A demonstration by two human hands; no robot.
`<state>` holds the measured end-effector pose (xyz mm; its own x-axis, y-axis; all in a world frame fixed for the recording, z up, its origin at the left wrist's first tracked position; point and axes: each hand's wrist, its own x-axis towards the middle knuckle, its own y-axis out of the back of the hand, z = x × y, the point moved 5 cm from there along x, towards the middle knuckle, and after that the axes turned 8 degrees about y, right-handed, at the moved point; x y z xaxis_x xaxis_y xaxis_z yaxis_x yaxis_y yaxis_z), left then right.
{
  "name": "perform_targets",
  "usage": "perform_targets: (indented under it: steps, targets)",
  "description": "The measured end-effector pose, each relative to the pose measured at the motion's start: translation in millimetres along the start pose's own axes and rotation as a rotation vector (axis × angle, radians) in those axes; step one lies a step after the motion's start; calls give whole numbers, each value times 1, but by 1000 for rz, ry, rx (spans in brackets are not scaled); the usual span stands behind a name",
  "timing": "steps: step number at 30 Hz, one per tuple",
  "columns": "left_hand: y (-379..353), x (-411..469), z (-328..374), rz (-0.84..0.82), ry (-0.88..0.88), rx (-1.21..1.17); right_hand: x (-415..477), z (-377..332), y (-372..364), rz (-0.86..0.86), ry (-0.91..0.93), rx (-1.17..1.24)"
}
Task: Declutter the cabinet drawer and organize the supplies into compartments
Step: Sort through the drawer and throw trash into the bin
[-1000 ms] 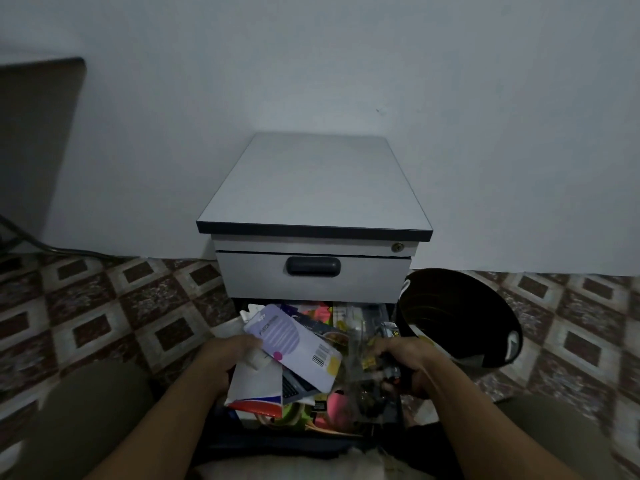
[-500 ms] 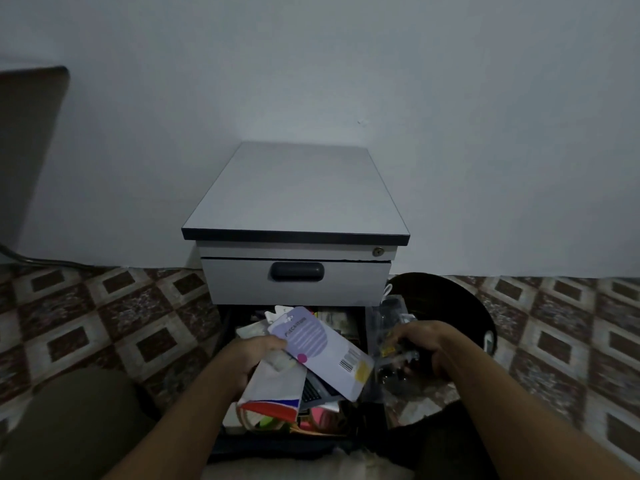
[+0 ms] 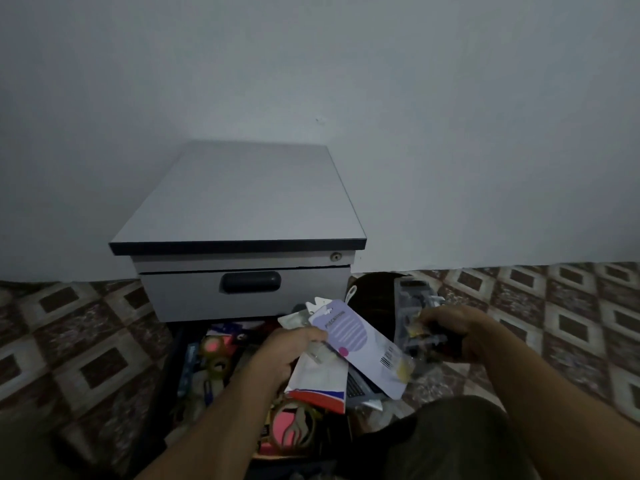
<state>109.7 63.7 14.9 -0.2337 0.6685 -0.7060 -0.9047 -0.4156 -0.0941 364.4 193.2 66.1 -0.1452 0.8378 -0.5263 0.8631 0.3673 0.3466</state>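
While the cluttered drawer (image 3: 169, 368) lies open, flat packets (image 3: 360, 344) are gripped in the left hand (image 3: 287, 348), a clear pack (image 3: 414, 306) in the right hand (image 3: 460, 337) near the black bin (image 3: 374, 306): emptying judged underway, sorting called for next.

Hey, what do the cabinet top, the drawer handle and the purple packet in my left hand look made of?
Cabinet top: probably matte grey laminate board, flat with a dark edge band. Drawer handle: likely moulded dark plastic, rounded and smooth. Purple packet, held in the left hand: printed plastic film or coated card, with a barcode; I cannot tell which.
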Motion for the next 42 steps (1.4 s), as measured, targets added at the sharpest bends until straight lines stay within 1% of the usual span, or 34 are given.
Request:
perform_targets:
  steps: [3,9,15,20,23,27,29,33,37,42]
  targets:
    - [-25,10,1,-6,27,6,17,6,17,48,-18,13]
    - [-70,39,1,-30,93,-18,52,16,40,63,-73,50]
    - [-108,81,11,6,120,-51,88,22,53,63,-104,66]
    - [-134,113,30,0,120,13,107,32,50,36,-179,54]
    - [-140,130,36,-12,121,56,116,37,43,48,-192,42]
    - [-146,132,39,-59,202,76,122,42,31,50,-168,48]
    - [-146,135,39,-51,213,56,121,42,25,40,-148,61]
    - [-142,133,41,-30,203,-8,124,44,21,11,-149,85]
    - [-134,135,36,-21,190,66,125,46,19,-1,-143,34]
    - [-117,127,35,-8,131,177,117,37,15,-1,-103,-26]
